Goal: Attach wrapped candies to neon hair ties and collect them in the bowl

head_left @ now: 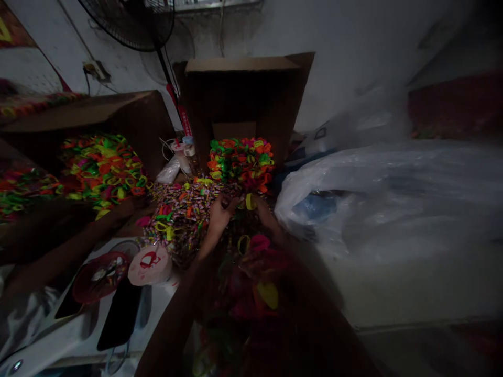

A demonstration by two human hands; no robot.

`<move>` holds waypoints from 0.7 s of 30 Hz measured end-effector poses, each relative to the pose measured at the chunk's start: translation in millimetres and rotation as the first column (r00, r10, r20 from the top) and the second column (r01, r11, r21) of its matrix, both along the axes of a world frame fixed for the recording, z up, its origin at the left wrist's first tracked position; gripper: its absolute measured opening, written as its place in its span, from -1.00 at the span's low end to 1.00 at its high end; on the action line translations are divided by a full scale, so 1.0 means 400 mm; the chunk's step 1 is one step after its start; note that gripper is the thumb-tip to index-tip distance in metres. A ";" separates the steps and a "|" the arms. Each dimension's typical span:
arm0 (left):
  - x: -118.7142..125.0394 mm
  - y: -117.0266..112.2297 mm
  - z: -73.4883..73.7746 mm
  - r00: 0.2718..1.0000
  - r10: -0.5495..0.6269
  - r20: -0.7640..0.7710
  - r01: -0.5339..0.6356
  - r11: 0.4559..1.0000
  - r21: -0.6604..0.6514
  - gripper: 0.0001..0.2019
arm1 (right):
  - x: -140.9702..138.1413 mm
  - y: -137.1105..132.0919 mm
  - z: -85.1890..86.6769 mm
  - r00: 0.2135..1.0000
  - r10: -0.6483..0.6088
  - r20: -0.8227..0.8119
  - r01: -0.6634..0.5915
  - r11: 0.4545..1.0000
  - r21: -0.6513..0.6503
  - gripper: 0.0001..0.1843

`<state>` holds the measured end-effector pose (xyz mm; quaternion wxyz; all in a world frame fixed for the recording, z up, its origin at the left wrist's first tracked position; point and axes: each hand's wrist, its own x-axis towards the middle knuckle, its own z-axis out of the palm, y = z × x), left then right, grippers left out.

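My left hand (218, 215) reaches into a heap of small wrapped candies (181, 212), its fingers curled in a pinch on something I cannot make out. My right hand (264, 210) is right beside it, dim and partly hidden, closed on a yellow plastic ring (250, 201). More neon rings, yellow (243, 243) and pink (260, 242), lie below my hands. Behind the heap stands a stack of neon rings (240, 162) in front of an open cardboard box (243, 94).
Another person's arm (74, 241) reaches in from the left. A second pile of neon rings (102, 168) lies by a cardboard box (118, 112) on the left. Large clear plastic bags (385, 193) fill the right. A red bowl (100, 277) and a pink lid (150, 264) sit near left.
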<state>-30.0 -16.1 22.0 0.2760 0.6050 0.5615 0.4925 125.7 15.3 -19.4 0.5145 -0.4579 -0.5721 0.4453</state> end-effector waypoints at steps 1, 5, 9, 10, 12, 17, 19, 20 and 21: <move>0.001 0.001 0.000 1.000 -0.020 0.007 0.020 1.000 -0.013 -0.62 | 0.001 -0.005 0.005 1.000 -0.009 0.001 0.009 1.000 0.005 -0.57; 0.005 0.002 0.001 0.995 -0.089 -0.034 0.088 0.996 -0.017 -0.58 | 0.003 -0.020 0.020 0.997 -0.072 -0.008 0.072 0.997 -0.022 -0.57; 0.004 0.006 -0.009 0.995 -0.096 -0.026 0.096 0.995 0.003 -0.67 | 0.008 -0.016 0.013 0.993 -0.116 0.028 0.116 0.993 -0.004 -0.55; 0.002 0.007 -0.013 0.994 -0.105 -0.016 0.105 0.994 0.007 -0.70 | 0.010 -0.013 0.008 0.992 -0.123 0.036 0.123 0.992 0.001 -0.54; -0.001 0.011 -0.023 0.991 -0.133 -0.024 0.133 0.991 0.021 -0.73 | 0.013 -0.005 -0.003 0.990 -0.134 0.041 0.134 0.991 0.004 -0.53; -0.001 0.015 -0.038 0.972 -0.177 -0.154 0.179 0.984 -0.006 -0.82 | 0.012 0.010 -0.027 0.985 -0.166 0.045 0.166 0.986 0.003 -0.62; 0.000 0.015 -0.037 0.968 -0.174 -0.180 0.175 0.985 -0.015 -0.84 | 0.012 0.010 -0.031 0.984 -0.177 0.015 0.177 0.984 -0.020 -0.61; 0.001 0.015 -0.036 0.967 -0.171 -0.189 0.171 0.985 -0.016 -0.85 | 0.012 0.009 -0.031 0.983 -0.184 -0.003 0.184 0.982 -0.034 -0.58; 0.001 0.016 -0.034 0.966 -0.169 -0.195 0.169 0.985 -0.018 -0.85 | 0.013 0.007 -0.030 0.981 -0.191 -0.019 0.190 0.980 -0.053 -0.57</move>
